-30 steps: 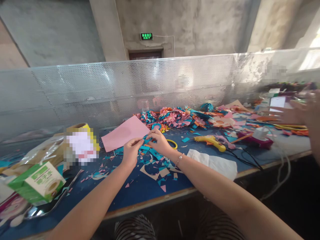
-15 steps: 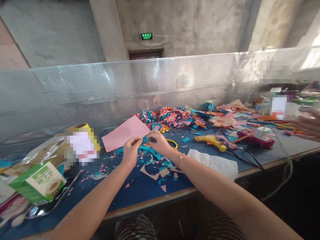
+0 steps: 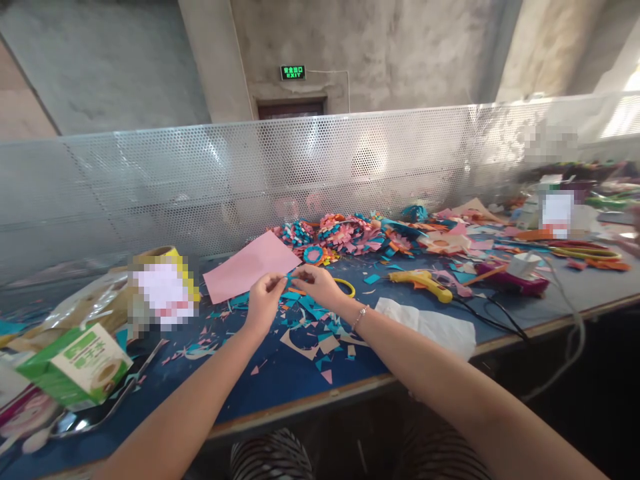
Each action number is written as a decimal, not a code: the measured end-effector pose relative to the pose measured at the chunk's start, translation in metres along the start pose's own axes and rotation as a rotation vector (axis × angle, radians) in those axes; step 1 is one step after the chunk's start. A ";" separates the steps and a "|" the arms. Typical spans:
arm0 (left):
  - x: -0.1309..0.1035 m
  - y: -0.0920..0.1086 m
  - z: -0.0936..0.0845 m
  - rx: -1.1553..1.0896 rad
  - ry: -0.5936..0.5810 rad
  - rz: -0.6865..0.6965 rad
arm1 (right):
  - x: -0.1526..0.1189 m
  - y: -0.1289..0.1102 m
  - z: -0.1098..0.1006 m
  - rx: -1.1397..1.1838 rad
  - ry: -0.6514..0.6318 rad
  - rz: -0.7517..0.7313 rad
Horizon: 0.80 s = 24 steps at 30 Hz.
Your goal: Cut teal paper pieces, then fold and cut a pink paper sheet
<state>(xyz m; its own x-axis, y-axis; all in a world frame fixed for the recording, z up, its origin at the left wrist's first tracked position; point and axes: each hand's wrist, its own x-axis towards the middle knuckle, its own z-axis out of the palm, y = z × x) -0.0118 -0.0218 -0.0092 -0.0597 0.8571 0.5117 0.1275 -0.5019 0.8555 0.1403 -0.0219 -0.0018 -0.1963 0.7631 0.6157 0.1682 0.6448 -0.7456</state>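
Scrap [image 3: 289,277], small and blue, sits at the meeting point of the two hands, mostly hidden by the fingers. The left hand [image 3: 265,299] pinches it from the left and the right hand [image 3: 320,285] from the right, so the hands are close together with only a bit of blue showing between them. Below and around them, cuttings [image 3: 311,305] are strewn over the table [image 3: 287,393]. A pink sheet [image 3: 250,263] lies just behind the left hand; a yellow loop [image 3: 353,289] is beside the right, with a glue gun [image 3: 425,281] farther right.
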 end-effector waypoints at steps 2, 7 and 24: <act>0.000 0.001 0.000 0.019 -0.021 0.006 | 0.000 0.001 0.000 -0.002 -0.004 0.010; 0.000 0.004 0.001 0.032 -0.033 0.012 | 0.001 0.006 0.002 0.027 0.008 0.040; 0.002 0.010 0.000 0.013 -0.022 -0.078 | 0.003 0.008 0.000 0.111 -0.051 0.185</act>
<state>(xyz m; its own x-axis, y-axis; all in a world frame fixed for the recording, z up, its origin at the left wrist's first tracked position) -0.0109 -0.0253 0.0005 -0.0483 0.8960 0.4415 0.1357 -0.4320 0.8916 0.1407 -0.0148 -0.0057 -0.2209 0.8628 0.4546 0.0992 0.4836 -0.8696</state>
